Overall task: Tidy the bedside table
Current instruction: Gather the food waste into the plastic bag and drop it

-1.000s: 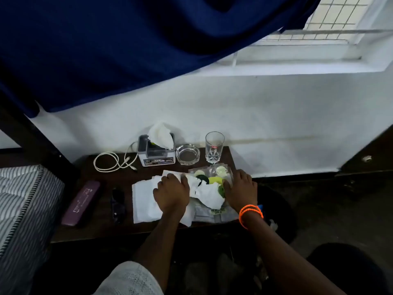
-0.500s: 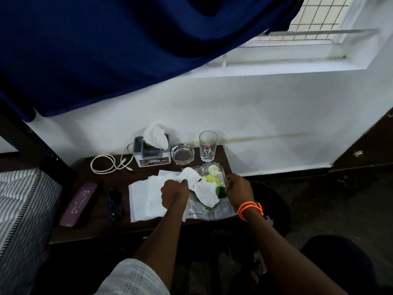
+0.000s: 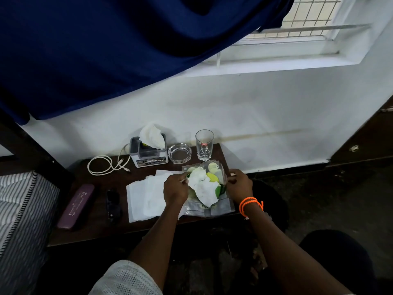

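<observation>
Against a white wall under a window (image 3: 306,20), a dark wooden tabletop (image 3: 100,222) stands beside a striped mattress (image 3: 19,209), with a blue curtain (image 3: 106,50) hanging above. Along the back edge, left to right, lie a coiled white cable (image 3: 104,166), a tissue box (image 3: 148,154), a glass ashtray (image 3: 179,153) and a tumbler (image 3: 204,144). Near the left edge a purple case (image 3: 76,206) lies with its long axis running front to back, tilted slightly right at the far end; sunglasses (image 3: 113,204) lie just beside it. Flat white paper (image 3: 144,199) covers the middle. At the right edge sits a clear plastic bag (image 3: 212,207), its long axis front to back, holding a crumpled tissue (image 3: 203,188) and green and yellow scraps. The left hand (image 3: 175,189) pinches the bag's left side near the tissue, fingers closed narrow. The right hand (image 3: 239,184), with orange bands (image 3: 251,204) at the wrist, grips the bag's right edge.
</observation>
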